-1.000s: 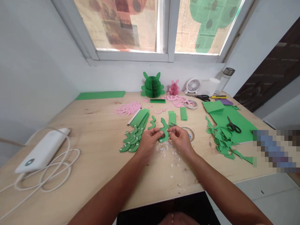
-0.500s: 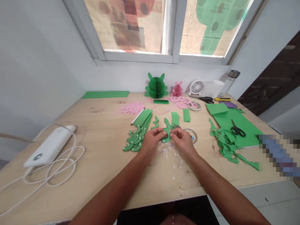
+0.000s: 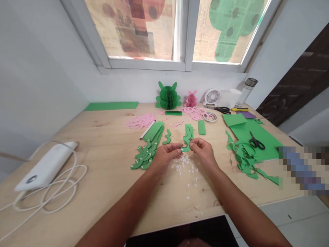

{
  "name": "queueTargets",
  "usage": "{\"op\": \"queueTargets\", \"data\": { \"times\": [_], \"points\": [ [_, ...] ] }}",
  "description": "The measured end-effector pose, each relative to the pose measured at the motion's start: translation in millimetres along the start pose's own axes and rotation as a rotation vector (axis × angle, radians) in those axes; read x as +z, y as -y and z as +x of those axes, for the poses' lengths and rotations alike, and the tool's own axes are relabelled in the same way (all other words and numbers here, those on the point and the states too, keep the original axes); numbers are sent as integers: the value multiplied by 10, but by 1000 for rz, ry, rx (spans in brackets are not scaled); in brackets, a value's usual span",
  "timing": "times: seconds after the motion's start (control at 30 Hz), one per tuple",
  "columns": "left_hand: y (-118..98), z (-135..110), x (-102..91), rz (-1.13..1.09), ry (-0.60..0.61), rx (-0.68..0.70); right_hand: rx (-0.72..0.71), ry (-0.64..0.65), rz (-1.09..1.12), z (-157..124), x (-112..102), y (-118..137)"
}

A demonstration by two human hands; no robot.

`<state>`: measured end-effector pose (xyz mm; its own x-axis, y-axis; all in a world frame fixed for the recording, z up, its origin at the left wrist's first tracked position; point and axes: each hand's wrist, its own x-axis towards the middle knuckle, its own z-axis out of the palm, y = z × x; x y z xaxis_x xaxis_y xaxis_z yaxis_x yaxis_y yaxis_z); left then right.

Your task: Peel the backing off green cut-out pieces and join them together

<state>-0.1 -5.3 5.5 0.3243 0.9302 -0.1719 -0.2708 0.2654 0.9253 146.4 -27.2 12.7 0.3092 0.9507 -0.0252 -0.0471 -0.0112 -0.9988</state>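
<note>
My right hand pinches the right side of a wavy green paper cutout between thumb and forefinger. Beside its lower left end is my left hand, thumb and forefinger drawn nearly together; anything between those fingertips is too small to make out. A small whitish patch shows on that end of the cutout. Tiny white scraps lie scattered under both hands. Left of my left hand is a pile of curved green cutouts with white patches. Another wavy green cutout lies just behind it.
Folded green strips and a white pen lie left; pink cutouts are behind. At right are green scraps, scissors and green sheets. A white power bank with looped cable is far left. A green honeycomb paper figure stands behind.
The left fingers have shifted to the cutout's lower end, while the right hand keeps its pinch. The ring-shaped roll beside the right hand no longer shows. The view has shifted slightly.
</note>
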Motion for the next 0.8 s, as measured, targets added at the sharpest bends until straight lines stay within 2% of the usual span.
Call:
{"op": "queueTargets", "data": {
  "times": [0.1,0.27,0.53,0.8],
  "points": [
    [29,38,-15,-12,-20,29,25,45,64,-9,13,-41],
    [27,53,-14,9,-41,80,95,190,165,-51,74,-76],
    [3,25,16,75,-87,123,54,146,200,-53,93,-93],
    [16,4,29,117,-110,196,57,186,188,-61,95,-138]
  ]
}}
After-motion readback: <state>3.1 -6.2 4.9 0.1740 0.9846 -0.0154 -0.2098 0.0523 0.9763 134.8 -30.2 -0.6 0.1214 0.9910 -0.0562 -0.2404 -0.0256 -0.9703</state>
